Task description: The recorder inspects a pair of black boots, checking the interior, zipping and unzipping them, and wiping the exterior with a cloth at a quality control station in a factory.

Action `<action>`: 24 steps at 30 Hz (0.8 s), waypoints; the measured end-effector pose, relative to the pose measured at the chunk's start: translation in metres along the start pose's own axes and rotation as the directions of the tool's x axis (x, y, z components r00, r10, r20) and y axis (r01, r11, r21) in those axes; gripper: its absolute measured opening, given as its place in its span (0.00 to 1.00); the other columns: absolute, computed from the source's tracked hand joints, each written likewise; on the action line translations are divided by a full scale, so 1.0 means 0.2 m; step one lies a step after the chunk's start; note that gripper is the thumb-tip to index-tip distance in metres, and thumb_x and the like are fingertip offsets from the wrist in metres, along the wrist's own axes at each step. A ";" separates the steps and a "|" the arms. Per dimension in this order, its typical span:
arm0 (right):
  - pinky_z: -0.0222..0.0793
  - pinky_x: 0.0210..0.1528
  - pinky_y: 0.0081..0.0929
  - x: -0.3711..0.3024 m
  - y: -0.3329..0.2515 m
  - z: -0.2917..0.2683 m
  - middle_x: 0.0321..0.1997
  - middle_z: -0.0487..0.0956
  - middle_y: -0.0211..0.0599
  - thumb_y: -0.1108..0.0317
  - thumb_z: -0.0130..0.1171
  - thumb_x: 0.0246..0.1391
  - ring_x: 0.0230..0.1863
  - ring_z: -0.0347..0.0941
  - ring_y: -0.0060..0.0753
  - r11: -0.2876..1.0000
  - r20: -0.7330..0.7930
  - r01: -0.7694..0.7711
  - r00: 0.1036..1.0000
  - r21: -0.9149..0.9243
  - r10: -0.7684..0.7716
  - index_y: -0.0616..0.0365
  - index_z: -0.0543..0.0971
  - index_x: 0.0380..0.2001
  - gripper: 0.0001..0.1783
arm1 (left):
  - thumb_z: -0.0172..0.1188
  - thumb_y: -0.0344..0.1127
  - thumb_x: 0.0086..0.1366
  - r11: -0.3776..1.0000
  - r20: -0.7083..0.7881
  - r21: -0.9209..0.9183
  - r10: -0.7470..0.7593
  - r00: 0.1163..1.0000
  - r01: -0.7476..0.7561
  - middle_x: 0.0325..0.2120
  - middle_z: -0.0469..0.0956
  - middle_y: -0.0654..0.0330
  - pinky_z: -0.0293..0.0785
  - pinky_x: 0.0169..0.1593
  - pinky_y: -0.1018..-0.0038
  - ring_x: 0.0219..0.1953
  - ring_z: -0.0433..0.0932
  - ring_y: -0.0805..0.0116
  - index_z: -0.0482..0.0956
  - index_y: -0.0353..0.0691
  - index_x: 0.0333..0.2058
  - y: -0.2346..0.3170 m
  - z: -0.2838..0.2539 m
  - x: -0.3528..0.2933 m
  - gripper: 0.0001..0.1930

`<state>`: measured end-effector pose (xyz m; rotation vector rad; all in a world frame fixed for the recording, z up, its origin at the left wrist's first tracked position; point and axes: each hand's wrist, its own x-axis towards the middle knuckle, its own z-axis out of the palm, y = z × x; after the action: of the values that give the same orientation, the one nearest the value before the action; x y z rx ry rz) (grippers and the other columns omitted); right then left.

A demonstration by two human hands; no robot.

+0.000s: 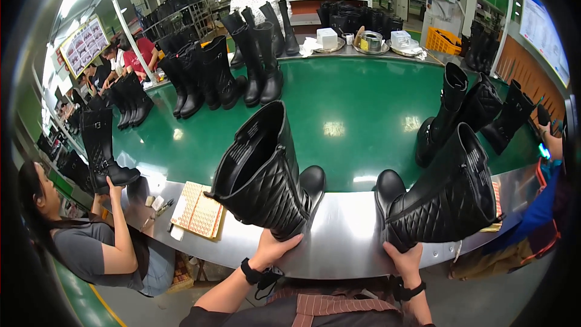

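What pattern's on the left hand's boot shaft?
The boot shaft has black diamond quilting, clearest in the head view.

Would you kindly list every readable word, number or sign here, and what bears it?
None reads clearly.
Boot in the left hand: pale lines inside the shaft, too small.
Orange-marked pad: marks too small.
Upper-left picture board: any lettering blurred.
Upper-right board: fine print, too blurred.

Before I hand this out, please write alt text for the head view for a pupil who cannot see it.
A person's left hand holds one tall black quilted boot and the right hand a similar boot, at the metal edge of a green table; more black boots stand on it, and a co-worker at left holds another boot.
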<state>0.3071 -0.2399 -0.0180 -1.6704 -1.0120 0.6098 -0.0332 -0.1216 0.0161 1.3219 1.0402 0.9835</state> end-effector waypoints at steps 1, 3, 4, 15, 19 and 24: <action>0.66 0.58 0.32 -0.01 -0.04 0.01 0.49 0.77 0.44 0.67 0.77 0.33 0.51 0.74 0.38 0.997 0.007 0.057 0.998 0.045 -0.057 0.69 0.73 0.50 0.38 | 0.72 0.29 0.51 1.000 -0.021 0.014 -0.003 1.000 0.003 0.47 0.77 0.58 0.69 0.55 0.71 0.49 0.75 0.69 0.74 0.33 0.50 0.00 0.00 0.00 0.27; 0.64 0.59 0.32 -0.02 0.00 -0.02 0.50 0.77 0.46 0.66 0.78 0.32 0.53 0.73 0.39 0.998 0.092 -0.061 0.994 -0.014 0.062 0.69 0.73 0.50 0.39 | 0.72 0.28 0.51 1.000 -0.017 0.016 -0.012 1.000 0.012 0.47 0.77 0.59 0.70 0.55 0.71 0.49 0.75 0.69 0.75 0.33 0.49 0.01 0.01 0.01 0.26; 0.64 0.59 0.32 -0.02 -0.01 -0.02 0.50 0.77 0.46 0.66 0.78 0.32 0.53 0.73 0.39 0.997 0.089 -0.073 0.993 -0.005 0.073 0.69 0.73 0.50 0.39 | 0.72 0.28 0.51 0.999 -0.019 0.011 -0.032 0.999 0.032 0.47 0.77 0.60 0.70 0.54 0.72 0.49 0.75 0.70 0.75 0.33 0.49 0.00 0.01 0.01 0.26; 0.67 0.56 0.27 -0.01 -0.07 -0.03 0.48 0.80 0.39 0.65 0.75 0.42 0.49 0.75 0.32 0.984 0.198 -0.172 0.964 -0.057 0.180 0.65 0.79 0.46 0.28 | 0.68 0.25 0.55 0.996 -0.065 0.023 -0.087 0.994 0.089 0.44 0.79 0.62 0.74 0.50 0.74 0.45 0.77 0.72 0.78 0.34 0.46 0.11 0.09 0.00 0.19; 0.68 0.55 0.27 0.01 -0.19 -0.03 0.47 0.80 0.39 0.64 0.75 0.41 0.48 0.76 0.31 0.952 0.194 -0.303 0.937 0.033 0.292 0.65 0.79 0.46 0.28 | 0.68 0.26 0.56 0.992 -0.067 0.021 -0.119 0.991 0.121 0.43 0.80 0.62 0.74 0.50 0.74 0.44 0.77 0.72 0.79 0.34 0.46 0.08 0.08 -0.01 0.18; 0.68 0.55 0.28 0.00 -0.19 -0.01 0.47 0.80 0.40 0.66 0.77 0.38 0.48 0.76 0.32 0.908 0.170 -0.298 0.951 0.296 0.257 0.67 0.77 0.47 0.32 | 0.70 0.29 0.55 0.993 -0.060 0.024 -0.116 0.991 0.118 0.44 0.79 0.61 0.73 0.51 0.73 0.45 0.77 0.72 0.78 0.34 0.47 0.02 0.04 -0.01 0.20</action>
<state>0.2955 -0.2364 0.0191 -1.5088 -0.7194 1.0257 -0.0264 -0.1258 0.0204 1.2456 1.1661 0.9276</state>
